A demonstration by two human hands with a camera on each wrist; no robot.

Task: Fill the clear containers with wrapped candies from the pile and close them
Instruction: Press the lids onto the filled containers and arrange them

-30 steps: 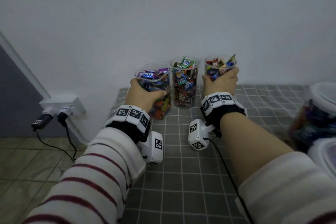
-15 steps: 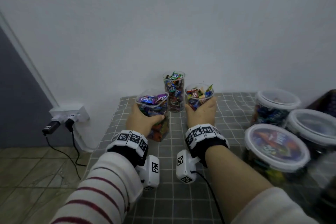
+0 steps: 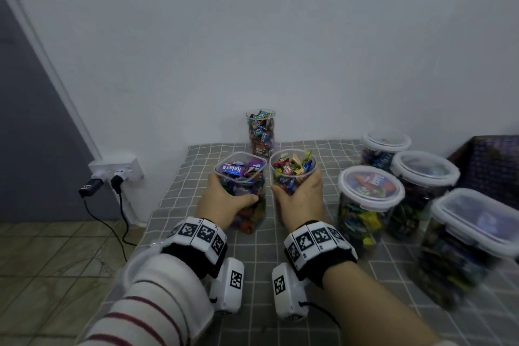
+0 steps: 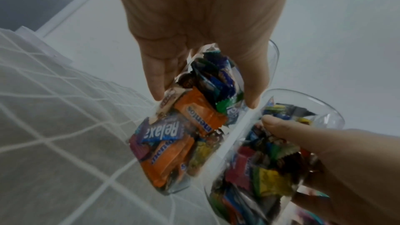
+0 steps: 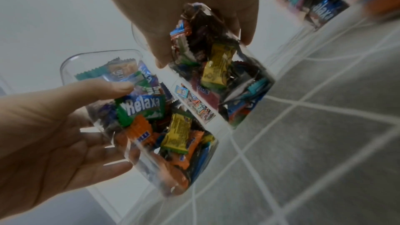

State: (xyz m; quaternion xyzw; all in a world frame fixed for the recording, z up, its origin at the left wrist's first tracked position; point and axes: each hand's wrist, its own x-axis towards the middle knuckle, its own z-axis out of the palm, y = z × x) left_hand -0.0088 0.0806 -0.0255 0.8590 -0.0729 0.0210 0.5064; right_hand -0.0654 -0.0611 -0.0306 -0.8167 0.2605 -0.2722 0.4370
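Head view: my left hand [image 3: 224, 199] wraps one open candy jar [image 3: 241, 191], my right hand [image 3: 302, 199] another [image 3: 292, 177]; smooth, stiff, probably slippery, best held mid-wall.

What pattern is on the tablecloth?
Grey tablecloth with a thin white grid of squares, clearest in the head view.

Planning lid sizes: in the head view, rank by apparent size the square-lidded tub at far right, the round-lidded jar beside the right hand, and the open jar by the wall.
1. Square-lidded tub, though nearest the camera.
2. Round-lidded jar.
3. Open jar, farthest away, so possibly not truly smallest.
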